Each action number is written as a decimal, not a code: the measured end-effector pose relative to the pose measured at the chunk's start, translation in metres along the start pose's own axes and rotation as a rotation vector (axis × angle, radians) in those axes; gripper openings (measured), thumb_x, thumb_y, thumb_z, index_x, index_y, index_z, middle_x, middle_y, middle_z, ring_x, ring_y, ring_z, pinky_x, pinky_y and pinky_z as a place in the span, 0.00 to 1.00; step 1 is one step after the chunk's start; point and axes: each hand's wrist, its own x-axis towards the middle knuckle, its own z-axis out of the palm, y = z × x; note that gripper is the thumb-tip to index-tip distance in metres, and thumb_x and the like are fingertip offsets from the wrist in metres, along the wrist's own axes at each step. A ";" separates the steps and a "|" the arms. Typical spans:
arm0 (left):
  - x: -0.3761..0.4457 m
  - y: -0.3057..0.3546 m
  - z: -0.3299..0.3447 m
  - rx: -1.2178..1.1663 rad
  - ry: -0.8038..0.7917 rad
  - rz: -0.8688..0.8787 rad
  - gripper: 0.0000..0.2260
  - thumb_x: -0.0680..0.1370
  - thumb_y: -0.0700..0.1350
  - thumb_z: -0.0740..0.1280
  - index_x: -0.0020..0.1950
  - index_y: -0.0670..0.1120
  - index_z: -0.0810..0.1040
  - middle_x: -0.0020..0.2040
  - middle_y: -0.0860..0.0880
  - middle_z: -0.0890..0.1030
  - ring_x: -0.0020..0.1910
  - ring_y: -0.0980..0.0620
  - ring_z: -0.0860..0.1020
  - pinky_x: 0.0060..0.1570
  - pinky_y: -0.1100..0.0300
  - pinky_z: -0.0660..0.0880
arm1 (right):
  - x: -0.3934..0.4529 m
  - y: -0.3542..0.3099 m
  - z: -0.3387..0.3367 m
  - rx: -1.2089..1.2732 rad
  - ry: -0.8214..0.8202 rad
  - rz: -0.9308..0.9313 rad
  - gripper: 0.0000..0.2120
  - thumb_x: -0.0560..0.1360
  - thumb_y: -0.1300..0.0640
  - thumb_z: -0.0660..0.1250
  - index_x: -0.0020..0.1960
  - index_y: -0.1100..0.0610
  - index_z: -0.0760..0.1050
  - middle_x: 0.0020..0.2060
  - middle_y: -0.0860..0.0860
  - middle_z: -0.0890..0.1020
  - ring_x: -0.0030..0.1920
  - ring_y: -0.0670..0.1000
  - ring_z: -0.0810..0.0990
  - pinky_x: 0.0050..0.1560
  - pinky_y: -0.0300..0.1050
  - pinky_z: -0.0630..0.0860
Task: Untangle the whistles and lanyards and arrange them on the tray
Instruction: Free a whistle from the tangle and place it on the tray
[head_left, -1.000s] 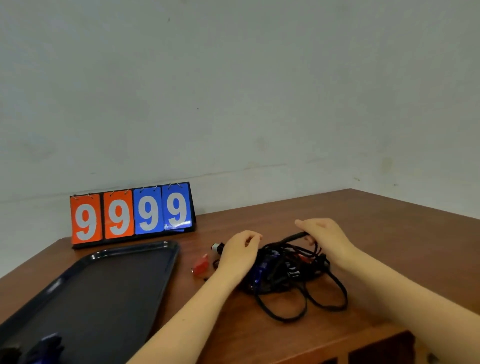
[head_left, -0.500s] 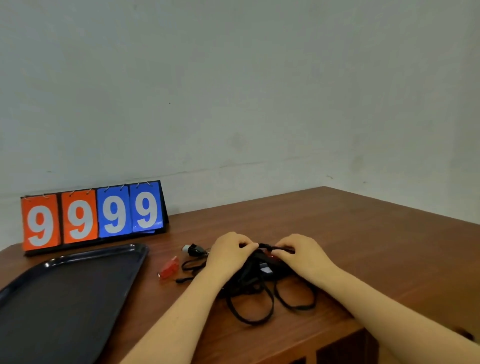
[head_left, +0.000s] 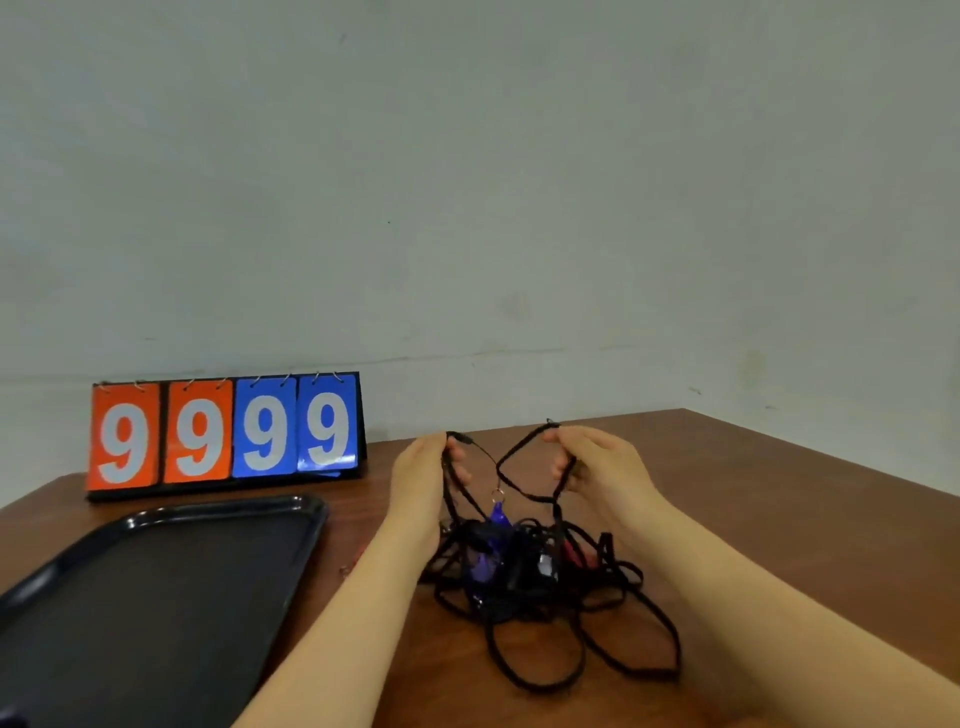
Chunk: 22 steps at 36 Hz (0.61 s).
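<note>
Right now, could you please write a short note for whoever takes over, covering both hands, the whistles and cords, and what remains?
Left hand: pinching a black cord, raised above the table.
Right hand: pinching another black cord, raised too.
Tangle of cords: on the table between the forearms; a purple whistle hangs on a ring from the raised cords.
Tray: left of the tangle; nothing laid out on the visible part.
Left to do: separate each whistle and cord, then arrange them on the tray.

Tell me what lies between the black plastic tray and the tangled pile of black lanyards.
In the head view, the person's left forearm crosses bare brown wooden table between the black plastic tray and the tangled pile of black lanyards. Nothing else is clear.
</note>
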 end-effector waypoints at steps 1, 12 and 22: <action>0.002 0.002 0.000 -0.054 0.010 -0.033 0.12 0.81 0.40 0.57 0.39 0.43 0.74 0.27 0.51 0.74 0.24 0.54 0.70 0.36 0.57 0.72 | 0.002 -0.001 0.007 0.064 -0.009 0.020 0.10 0.80 0.60 0.61 0.50 0.61 0.81 0.26 0.49 0.73 0.30 0.49 0.71 0.34 0.42 0.71; 0.005 -0.004 -0.012 0.671 -0.221 -0.009 0.11 0.78 0.53 0.66 0.48 0.46 0.80 0.31 0.53 0.74 0.27 0.54 0.71 0.38 0.58 0.72 | -0.018 0.021 0.022 -0.275 -0.187 -0.049 0.27 0.81 0.46 0.57 0.32 0.58 0.82 0.20 0.51 0.69 0.22 0.46 0.64 0.31 0.40 0.66; -0.001 0.006 -0.009 0.207 -0.190 0.028 0.10 0.80 0.43 0.63 0.43 0.41 0.79 0.35 0.48 0.78 0.25 0.54 0.67 0.30 0.59 0.68 | -0.024 0.037 0.025 -0.807 -0.192 -0.294 0.11 0.74 0.50 0.70 0.36 0.51 0.72 0.29 0.48 0.73 0.30 0.43 0.70 0.34 0.36 0.68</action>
